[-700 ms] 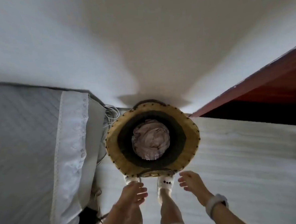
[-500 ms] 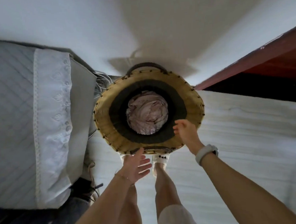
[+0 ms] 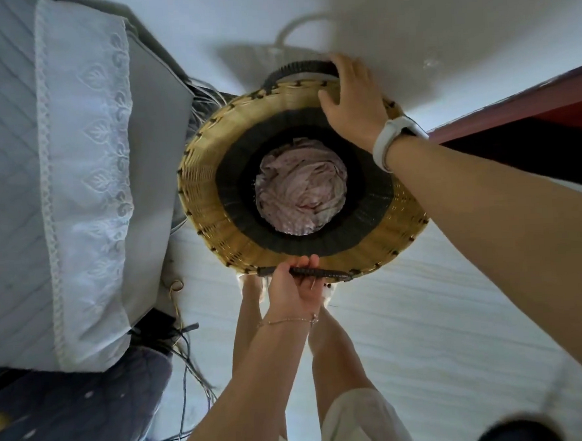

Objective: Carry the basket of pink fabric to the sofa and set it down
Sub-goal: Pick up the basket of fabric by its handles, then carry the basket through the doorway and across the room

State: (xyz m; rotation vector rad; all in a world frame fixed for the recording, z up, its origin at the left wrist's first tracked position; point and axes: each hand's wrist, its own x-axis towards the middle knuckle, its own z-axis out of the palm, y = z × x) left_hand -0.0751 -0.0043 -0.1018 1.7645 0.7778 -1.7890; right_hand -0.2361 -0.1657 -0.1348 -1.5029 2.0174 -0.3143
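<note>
A round woven basket point(image 3: 213, 194) with a tan rim and a dark inner band stands on the pale floor against the white wall. Crumpled pink fabric point(image 3: 299, 189) fills its bottom. My left hand point(image 3: 293, 288) is closed around the near dark handle point(image 3: 327, 272) at the rim's front. My right hand point(image 3: 350, 97), with a white watch on the wrist, lies on the far rim with its fingers at the far dark handle point(image 3: 294, 68). My right forearm crosses over the basket's right side.
A grey piece of furniture with a white lace-edged cover point(image 3: 86, 185) stands close on the left. Cables point(image 3: 185, 356) hang and trail on the floor beside it. A red-brown wooden edge point(image 3: 514, 104) runs at the right. My legs and feet stand just behind the basket.
Both hands have reached forward to the basket. My left hand has closed on the near handle and my right hand has moved across to the far handle. The view has come closer.
</note>
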